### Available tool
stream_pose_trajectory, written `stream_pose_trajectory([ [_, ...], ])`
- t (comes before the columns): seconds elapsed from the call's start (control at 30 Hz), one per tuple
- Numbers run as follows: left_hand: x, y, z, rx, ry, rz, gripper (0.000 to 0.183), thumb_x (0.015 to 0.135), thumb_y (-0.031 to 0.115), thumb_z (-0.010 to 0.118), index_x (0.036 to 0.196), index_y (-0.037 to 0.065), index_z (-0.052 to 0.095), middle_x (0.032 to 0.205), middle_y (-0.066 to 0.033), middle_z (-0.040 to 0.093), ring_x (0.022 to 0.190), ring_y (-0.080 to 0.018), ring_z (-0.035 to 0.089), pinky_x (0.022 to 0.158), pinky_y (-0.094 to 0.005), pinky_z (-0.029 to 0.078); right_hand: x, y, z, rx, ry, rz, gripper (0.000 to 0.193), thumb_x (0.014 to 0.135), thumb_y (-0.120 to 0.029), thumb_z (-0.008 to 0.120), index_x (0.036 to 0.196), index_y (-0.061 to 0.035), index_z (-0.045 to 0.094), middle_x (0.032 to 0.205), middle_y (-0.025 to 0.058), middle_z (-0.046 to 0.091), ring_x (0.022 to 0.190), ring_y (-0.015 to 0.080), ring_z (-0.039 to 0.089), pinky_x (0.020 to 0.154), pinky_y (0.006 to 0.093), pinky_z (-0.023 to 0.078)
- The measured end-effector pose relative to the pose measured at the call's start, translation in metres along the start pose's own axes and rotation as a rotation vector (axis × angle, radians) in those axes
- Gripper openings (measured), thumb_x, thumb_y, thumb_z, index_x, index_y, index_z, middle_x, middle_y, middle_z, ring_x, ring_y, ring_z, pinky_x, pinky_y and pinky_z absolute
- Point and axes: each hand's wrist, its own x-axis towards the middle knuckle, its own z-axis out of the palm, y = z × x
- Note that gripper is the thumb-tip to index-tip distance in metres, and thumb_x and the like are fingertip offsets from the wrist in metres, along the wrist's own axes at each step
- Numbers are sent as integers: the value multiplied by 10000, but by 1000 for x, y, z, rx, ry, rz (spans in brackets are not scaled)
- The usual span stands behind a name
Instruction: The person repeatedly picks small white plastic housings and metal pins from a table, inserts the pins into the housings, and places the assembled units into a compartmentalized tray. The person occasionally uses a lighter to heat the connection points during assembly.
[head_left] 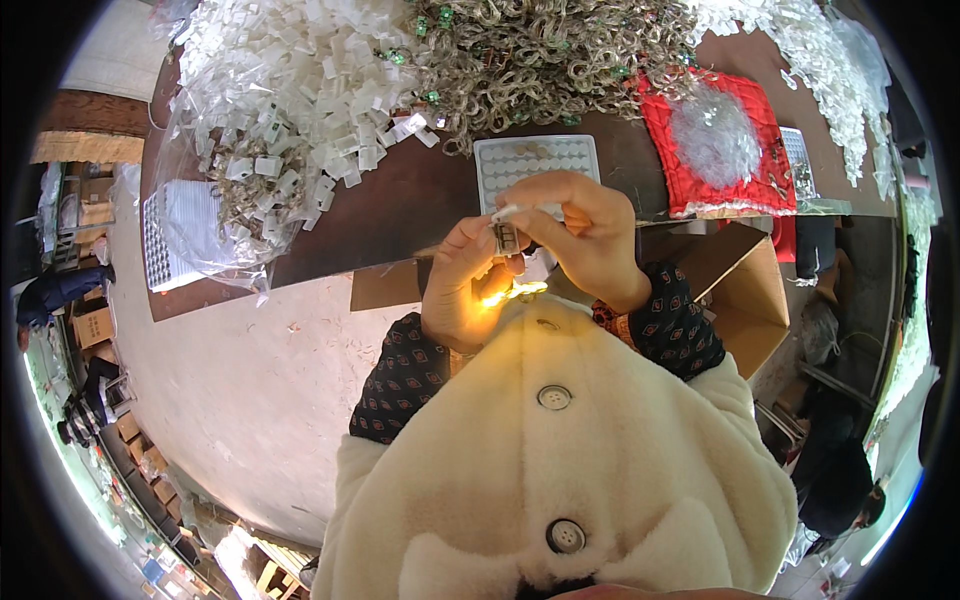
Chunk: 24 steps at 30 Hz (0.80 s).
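Note:
My left hand (458, 292) is closed around a small battery case (506, 238) in front of my chest. From that case a short string of lights (516, 292) hangs beside my palm, glowing yellow. My right hand (598, 240) pinches a small white piece (509, 212), which looks like a cover, at the top of the case. Whether the two touch cannot be made out. Just beyond my hands, a white tray (484, 172) of round, coin-like pieces in rows lies on the brown table (400, 215).
White plastic pieces (290, 60) are heaped at the far left, beside coiled wire light strings (540, 60). Clear film (715, 135) lies on a red cloth (672, 185) at right. An open cardboard box (745, 290) stands below the table edge. Other people (840, 465) are at the sides.

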Motion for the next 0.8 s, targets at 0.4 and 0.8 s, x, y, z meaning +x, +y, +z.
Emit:
stream_pose_trajectory([
  [0.4,-5,-9,6,-93,-20,-4,330,1015,340,565,1233,93,567,1134,-52,610,1060,-154,577,937,-353,484,0,8,3,-261,-46,-503,234,771,130,672,970,8,686,1028,137,681,920,259,659,793,344,538],
  [0.8,6,-26,4,82,75,-86,169,971,272,651,1094,169,599,1120,1,625,914,-120,558,851,-310,484,-27,3,-52,-533,-175,-434,277,810,-21,745,1083,-27,700,1191,151,662,1008,330,652,848,407,542],
])
